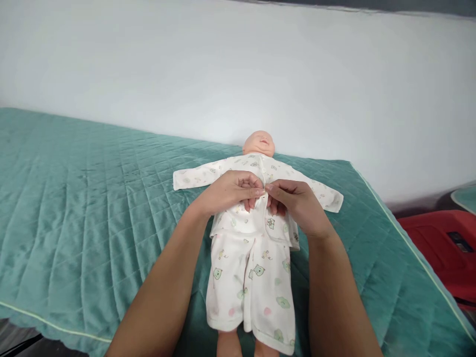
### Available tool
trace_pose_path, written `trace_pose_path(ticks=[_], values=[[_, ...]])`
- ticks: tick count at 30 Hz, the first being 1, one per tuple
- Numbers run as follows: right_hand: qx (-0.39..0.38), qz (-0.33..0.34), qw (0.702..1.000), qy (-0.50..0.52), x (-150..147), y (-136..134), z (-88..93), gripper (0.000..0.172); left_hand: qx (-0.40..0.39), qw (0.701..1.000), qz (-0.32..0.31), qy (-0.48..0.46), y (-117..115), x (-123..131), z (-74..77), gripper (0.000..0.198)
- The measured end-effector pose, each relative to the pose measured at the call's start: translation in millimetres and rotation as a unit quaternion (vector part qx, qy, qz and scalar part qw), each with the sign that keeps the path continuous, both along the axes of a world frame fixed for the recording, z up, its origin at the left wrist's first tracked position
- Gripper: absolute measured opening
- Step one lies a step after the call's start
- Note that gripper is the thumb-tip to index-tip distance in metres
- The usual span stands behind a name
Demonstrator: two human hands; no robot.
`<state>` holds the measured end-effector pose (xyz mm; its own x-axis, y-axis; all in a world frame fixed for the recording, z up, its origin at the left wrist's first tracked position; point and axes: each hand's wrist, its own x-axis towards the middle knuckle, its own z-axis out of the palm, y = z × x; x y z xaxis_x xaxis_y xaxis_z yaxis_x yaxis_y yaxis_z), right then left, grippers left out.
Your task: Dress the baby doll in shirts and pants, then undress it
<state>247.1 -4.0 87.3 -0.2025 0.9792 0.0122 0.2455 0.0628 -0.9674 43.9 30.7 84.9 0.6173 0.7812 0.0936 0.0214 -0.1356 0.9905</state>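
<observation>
A baby doll (259, 143) lies on its back with its head toward the wall. It wears a white printed long-sleeved top (230, 223) and matching white trousers (267, 292); its sleeves are spread to both sides. At the middle of the chest, my left hand (238, 191) pinches one front edge of the top. My right hand (293, 198) pinches the other front edge close beside it, and the fingertips of both hands nearly meet. Below my hands the front edges hang apart. Any fastener between the fingers is too small to make out.
Under the doll spreads a green quilted cover (92, 208) with pale piping along its edge. A white wall (186, 69) rises behind it. Beyond the right edge, lower down, sits a red plastic object (439, 243). Dark flooring (33, 342) shows at the lower left.
</observation>
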Motion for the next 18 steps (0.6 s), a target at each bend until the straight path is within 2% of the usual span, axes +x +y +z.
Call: trace_pose_path(ticks=[9, 18], values=[[-0.019, 0.005, 0.995, 0.096, 1.1, 3.6, -5.0, 0.027, -0.028, 0.999, 0.02, 0.009, -1.8, 3.3, 2.6, 0.006], [-0.025, 0.012, 0.993, 0.116, 1.4, 4.8, -7.0, 0.026, -0.022, 0.999, 0.031, 0.03, -1.7, 4.5, 2.7, 0.006]])
